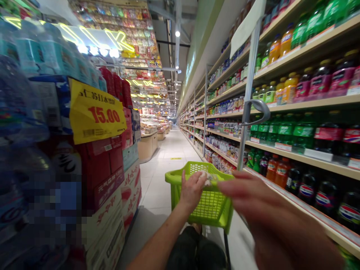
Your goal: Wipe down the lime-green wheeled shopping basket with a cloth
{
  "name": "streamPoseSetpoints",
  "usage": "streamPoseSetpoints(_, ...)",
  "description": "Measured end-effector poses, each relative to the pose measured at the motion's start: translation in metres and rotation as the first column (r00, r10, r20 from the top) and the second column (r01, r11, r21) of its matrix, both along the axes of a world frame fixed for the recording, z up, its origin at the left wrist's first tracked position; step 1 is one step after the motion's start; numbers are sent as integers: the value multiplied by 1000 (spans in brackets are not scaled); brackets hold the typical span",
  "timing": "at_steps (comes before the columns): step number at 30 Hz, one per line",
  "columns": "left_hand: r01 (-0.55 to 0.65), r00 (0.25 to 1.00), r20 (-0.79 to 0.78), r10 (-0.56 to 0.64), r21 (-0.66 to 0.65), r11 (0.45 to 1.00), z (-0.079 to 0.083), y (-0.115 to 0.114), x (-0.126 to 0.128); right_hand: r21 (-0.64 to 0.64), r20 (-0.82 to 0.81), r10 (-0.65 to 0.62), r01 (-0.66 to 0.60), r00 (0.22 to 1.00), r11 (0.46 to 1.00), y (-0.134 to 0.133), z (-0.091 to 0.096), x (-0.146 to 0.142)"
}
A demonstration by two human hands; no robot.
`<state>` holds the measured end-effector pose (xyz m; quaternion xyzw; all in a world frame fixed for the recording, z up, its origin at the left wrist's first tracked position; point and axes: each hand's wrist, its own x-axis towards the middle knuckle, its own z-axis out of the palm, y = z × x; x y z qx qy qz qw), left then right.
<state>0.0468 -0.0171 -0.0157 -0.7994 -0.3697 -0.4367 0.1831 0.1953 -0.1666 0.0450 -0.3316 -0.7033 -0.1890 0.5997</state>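
Observation:
My left hand [192,189] is at the near rim of a lime-green plastic shopping basket [206,206], thumb raised. Its curled fingers hold a small white crumpled item [208,178], perhaps tissue or thin plastic; its kind is unclear. Close to the camera, my right hand [270,213] is blurred, its fingers stretched out toward the basket's right side. Nothing shows in it, though its palm is hidden. The basket has perforated sides and stands in front of my legs, with a dark bar [227,247] below its right side.
Drink shelves [303,153] line the right side, with a metal hook [258,110] jutting out from a post. Stacked drink cartons [108,180] and bottles crowd the left, under a yellow price sign [97,112]. A tiled aisle [174,144] runs ahead past display bins [147,146].

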Motion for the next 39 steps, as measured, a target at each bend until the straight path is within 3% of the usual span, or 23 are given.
streamPoseSetpoints(1, -39, 999, 25, 39, -6, 999, -1, 3, -10, -30, 13, -43, 44, 999, 999, 20, 5, 5)
streamPoseSetpoints(3, -122, 985, 112, 128, -56, 991, -1, 11, -30, -126, 60, -222, 228, 973, 965, 66, -2, 22)
streamPoseSetpoints(5, -153, 968, 185, 172, -111, 982, 1, 15, -34, -219, 126, -445, 462, 887, 859, 107, -28, 43)
streamPoseSetpoints(7, -95, 978, 175, 114, -112, 989, 3, 13, -13, -265, 173, -552, 578, 816, 772, 137, -58, 62)
streamPoseSetpoints(9, 26, 997, 68, -23, -44, 999, 3, 9, 23, -263, 184, -568, 597, 802, 758, 152, -82, 74)
streamPoseSetpoints(11, 113, 991, -79, -110, 43, 993, 0, 6, 54, -246, 159, -547, 569, 822, 785, 156, -93, 79)
streamPoseSetpoints(13, 108, 989, -106, -101, 65, 992, -4, 7, 60, -231, 123, -510, 524, 851, 820, 156, -97, 82)
streamPoseSetpoints(18, -125, 986, 102, 133, -80, 989, -6, 18, 2, -182, 30, -436, 434, 899, 882, 158, -99, 79)
streamPoseSetpoints(20, -163, 975, 137, 177, -104, 981, -3, 19, -2, -171, -4, -436, 429, 900, 887, 159, -101, 76)
streamPoseSetpoints(26, 58, 998, -18, -58, 44, 997, -2, 9, 57, -123, 31, -445, 445, 895, 887, 153, -104, 74)
streamPoseSetpoints(28, 33, 999, -26, -32, 47, 998, -4, 12, 44, -109, 47, -446, 448, 894, 887, 151, -104, 75)
streamPoseSetpoints(32, -182, 973, 131, 190, -74, 981, -6, 22, -22, -103, 46, -450, 453, 892, 886, 149, -104, 72)
streamPoseSetpoints(34, -218, 958, 166, 235, -113, 969, -6, 23, -34, -100, 32, -467, 468, 884, 878, 149, -104, 68)
streamPoseSetpoints(37, -144, 980, 131, 148, -40, 989, -7, 18, -3, -79, 24, -494, 494, 869, 866, 150, -105, 65)
streamPoseSetpoints(39, -17, 1000, 27, 15, 73, 997, -9, 13, 28, -60, 44, -497, 499, 867, 865, 150, -105, 66)
